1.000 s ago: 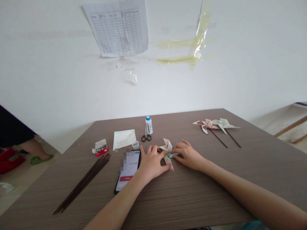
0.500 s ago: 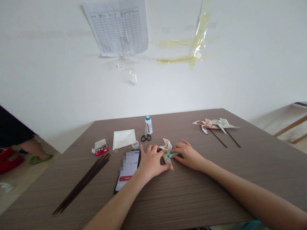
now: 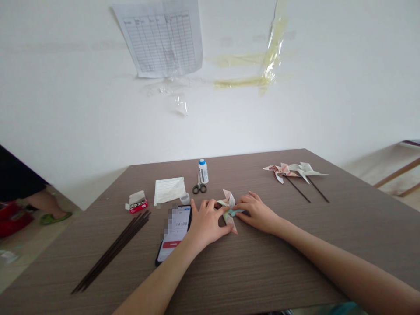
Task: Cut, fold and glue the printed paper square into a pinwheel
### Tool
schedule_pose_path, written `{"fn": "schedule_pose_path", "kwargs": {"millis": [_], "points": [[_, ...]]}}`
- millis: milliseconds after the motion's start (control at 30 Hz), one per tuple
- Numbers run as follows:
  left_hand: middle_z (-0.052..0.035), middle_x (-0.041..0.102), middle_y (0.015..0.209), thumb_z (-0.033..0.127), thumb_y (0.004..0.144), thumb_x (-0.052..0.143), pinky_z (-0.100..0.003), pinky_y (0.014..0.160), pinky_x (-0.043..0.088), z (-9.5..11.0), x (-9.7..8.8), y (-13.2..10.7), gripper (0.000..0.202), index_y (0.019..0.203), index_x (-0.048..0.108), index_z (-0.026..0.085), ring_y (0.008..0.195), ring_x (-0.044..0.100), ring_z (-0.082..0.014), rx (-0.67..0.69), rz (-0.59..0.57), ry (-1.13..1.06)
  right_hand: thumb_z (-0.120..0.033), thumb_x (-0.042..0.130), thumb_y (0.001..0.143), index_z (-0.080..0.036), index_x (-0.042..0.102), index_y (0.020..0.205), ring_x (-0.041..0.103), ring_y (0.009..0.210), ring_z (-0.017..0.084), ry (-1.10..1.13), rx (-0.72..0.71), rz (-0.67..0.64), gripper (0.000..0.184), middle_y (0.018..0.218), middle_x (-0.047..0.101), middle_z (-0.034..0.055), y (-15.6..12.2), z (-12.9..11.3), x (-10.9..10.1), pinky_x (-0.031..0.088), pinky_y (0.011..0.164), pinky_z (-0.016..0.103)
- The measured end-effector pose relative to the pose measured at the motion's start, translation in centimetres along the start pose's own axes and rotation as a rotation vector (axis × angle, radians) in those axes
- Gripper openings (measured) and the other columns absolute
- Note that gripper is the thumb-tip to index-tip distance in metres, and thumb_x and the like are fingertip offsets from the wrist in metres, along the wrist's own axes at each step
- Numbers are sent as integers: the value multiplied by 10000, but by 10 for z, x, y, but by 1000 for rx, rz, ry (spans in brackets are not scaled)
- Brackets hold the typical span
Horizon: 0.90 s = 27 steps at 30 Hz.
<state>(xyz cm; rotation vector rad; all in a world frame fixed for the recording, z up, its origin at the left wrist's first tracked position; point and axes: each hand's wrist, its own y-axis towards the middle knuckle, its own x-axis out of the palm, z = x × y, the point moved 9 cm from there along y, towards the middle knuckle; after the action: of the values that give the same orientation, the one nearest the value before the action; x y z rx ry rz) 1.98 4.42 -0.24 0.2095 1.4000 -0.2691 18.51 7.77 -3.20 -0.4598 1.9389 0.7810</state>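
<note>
A paper pinwheel (image 3: 229, 197) with pink and pale blue blades lies flat on the table between my hands. My left hand (image 3: 206, 219) grips its left side, the index finger on the centre and the thumb at the lower blade. From the right, my right hand (image 3: 254, 211) holds the pale blue blade with its fingers closed. The fingers hide part of the pinwheel. Just left of my left hand lies a phone (image 3: 173, 234) showing a timer. Scissors (image 3: 199, 188) with black handles and a white bottle (image 3: 203, 171) with a blue cap stand close together beyond the hands.
Dark thin sticks (image 3: 113, 249) lie at the left, below a small open red box (image 3: 138, 202). Paper sheets (image 3: 169, 190) and a small clear cup (image 3: 184, 198) are behind the phone. Two finished pinwheels on sticks (image 3: 285, 169) lie at the right back. A person's leg (image 3: 49, 202) shows at far left.
Both hands stay in nearly the same place on the pinwheel. The phone's timer has gone from 14:08 to 14:09.
</note>
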Motion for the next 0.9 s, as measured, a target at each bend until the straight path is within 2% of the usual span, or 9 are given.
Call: {"fn": "schedule_pose_path", "kwargs": {"millis": [100, 367, 667, 900], "points": [[-111, 736, 1610, 667, 1000, 844, -927, 1415, 211, 0, 0, 1, 615, 1594, 790, 517, 1580, 604, -494, -1, -16, 4, -195, 741, 1100, -351, 908, 1332, 807, 1162, 295, -2, -2, -2, 326, 1149, 843, 76, 0, 0, 0, 456, 1349, 688], [-125, 725, 1630, 677, 1006, 852, -933, 1420, 164, 0, 1, 3, 654, 1627, 767, 490, 1603, 580, -482, -4, -35, 12, -202, 725, 1114, -334, 907, 1347, 800, 1195, 302, 6, 29, -34, 324, 1168, 835, 85, 1, -1, 0, 421, 1368, 710], [-157, 754, 1588, 652, 1000, 878, -991, 1380, 167, 3, -5, 0, 657, 1594, 795, 384, 1582, 599, -509, 19, 14, -14, -228, 728, 1115, -330, 910, 1315, 802, 1168, 303, 3, 8, -3, 289, 1149, 839, 78, 0, 0, 0, 435, 1360, 709], [-150, 752, 1610, 649, 981, 908, -981, 1382, 202, 1, -4, 0, 685, 1594, 784, 370, 1572, 605, -513, -2, 28, -8, -216, 737, 1110, -315, 908, 1321, 800, 1189, 306, -7, 17, -25, 289, 1176, 842, 86, 0, 0, 0, 430, 1363, 715]]}}
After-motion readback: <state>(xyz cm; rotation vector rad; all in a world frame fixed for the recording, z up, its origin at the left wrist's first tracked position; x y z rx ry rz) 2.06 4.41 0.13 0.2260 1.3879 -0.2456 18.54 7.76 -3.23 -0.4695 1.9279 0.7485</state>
